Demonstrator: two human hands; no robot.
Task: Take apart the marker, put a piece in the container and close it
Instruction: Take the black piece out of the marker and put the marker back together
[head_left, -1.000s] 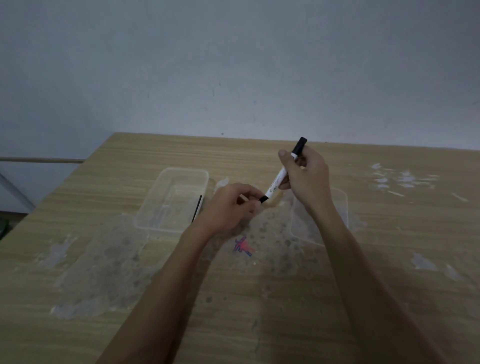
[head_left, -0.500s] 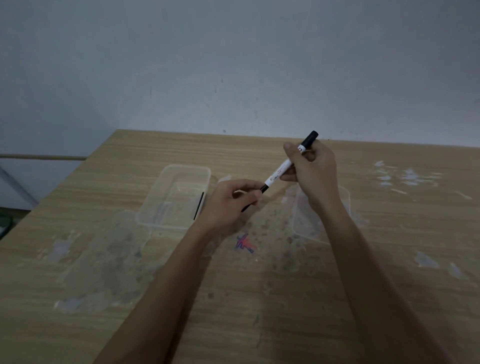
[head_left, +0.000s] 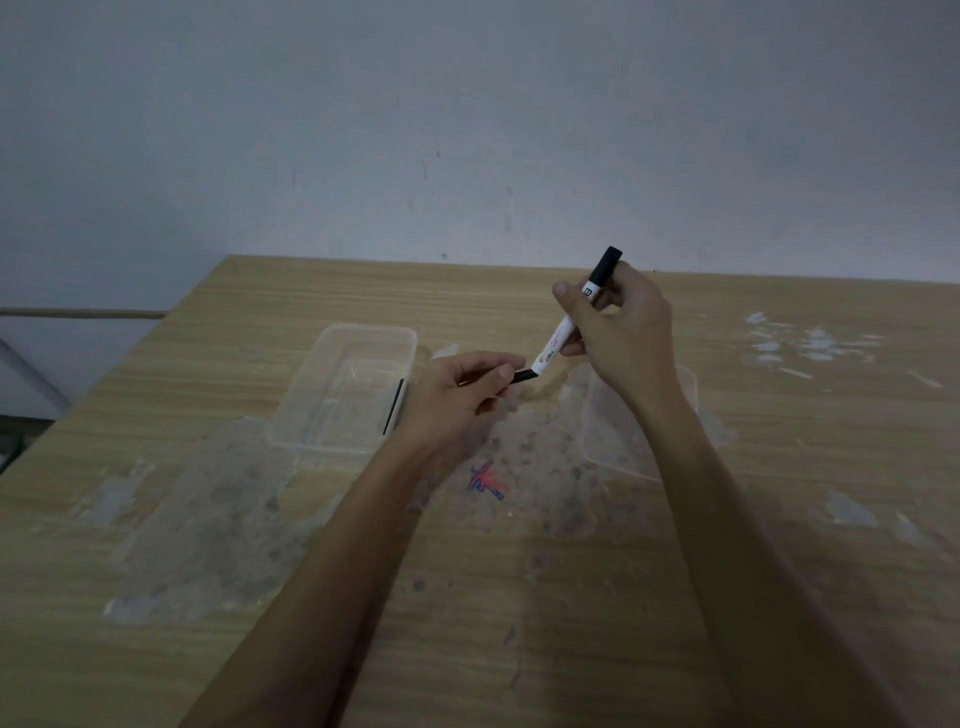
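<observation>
Holding the marker (head_left: 558, 340) in both hands, I have it raised above the table (head_left: 519, 623), clear of the surface. My right hand (head_left: 618, 332) is closed around the white barrel, thumb along the near side, with the black end sticking out above the knuckles. My left hand (head_left: 462, 395) pinches the dark piece (head_left: 523, 375) at the lower end between thumb and forefinger; I cannot tell whether that piece is seated or already partly drawn out.

The long axis runs on a slant: upper end up, away and to the right, lower end down and to the left, toward my left hand. In my judgement any separating pull must follow that line, left hand drawing down-left, right hand holding firm.

The container (head_left: 358, 338) stands open on the table just left of my left hand, which is the nearer hand to it. A thin dark stick (head_left: 393, 406) leans at its right wall. A flat clear lid (head_left: 644, 462), as I take it, lies under my right forearm.

Judgement: separation step in hand; deposit and closing not yet done.
</observation>
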